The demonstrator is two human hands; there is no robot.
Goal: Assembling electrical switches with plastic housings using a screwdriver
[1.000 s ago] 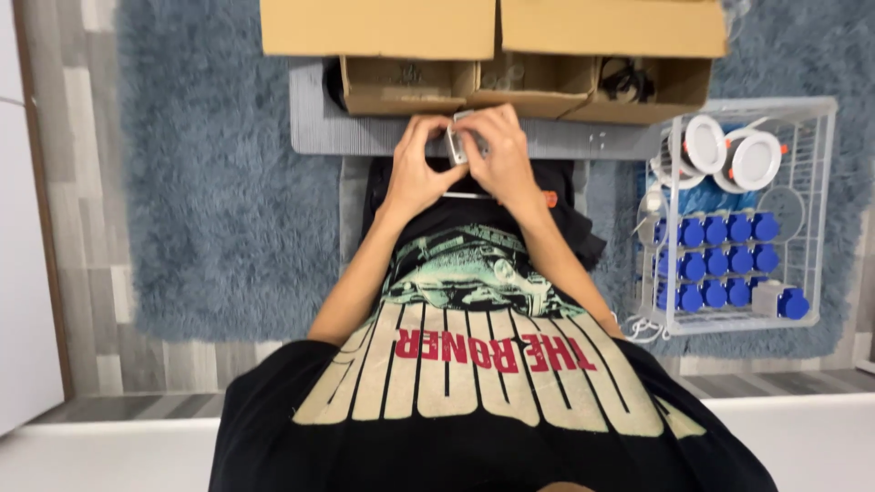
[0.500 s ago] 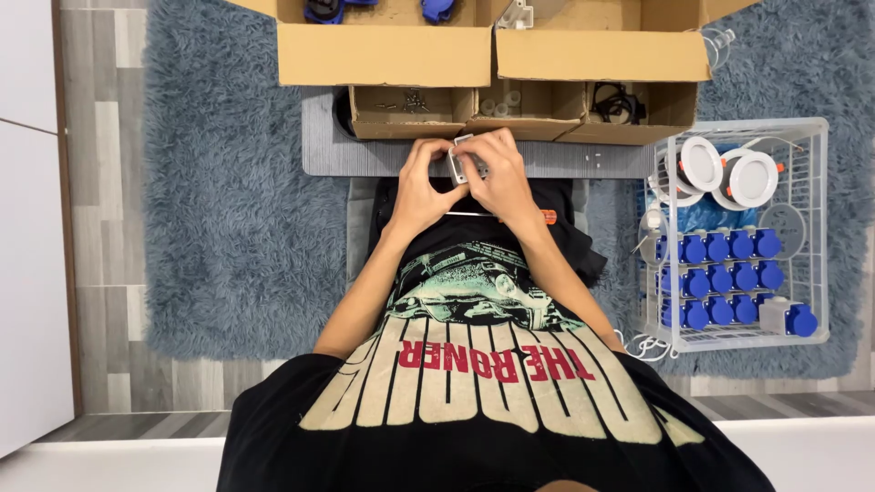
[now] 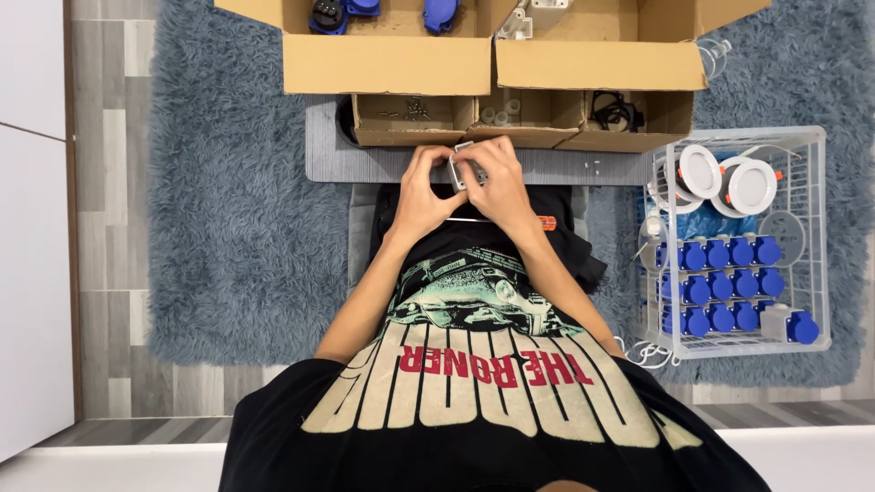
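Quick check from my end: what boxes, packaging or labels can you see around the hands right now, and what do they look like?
Large cardboard box: top left, brown, open.
Second large cardboard box: top right, brown, open.
Three small open cartons: in a row below them, brown.
White wire basket: right, on the rug, holding blue parts.
Small orange tag: on black fabric beside the right hand.

The person wears a loose black T-shirt (image 3: 474,401) with short sleeves that end above the elbows, leaving both forearms bare. Across its front runs a large print: tall cream block lettering, a row of smaller red letters above it, and beyond that a pale green and cream picture. Both hands (image 3: 460,182) are bare, with no gloves, rings or watch showing. Dark trousers (image 3: 565,246) cover the legs beyond the shirt.
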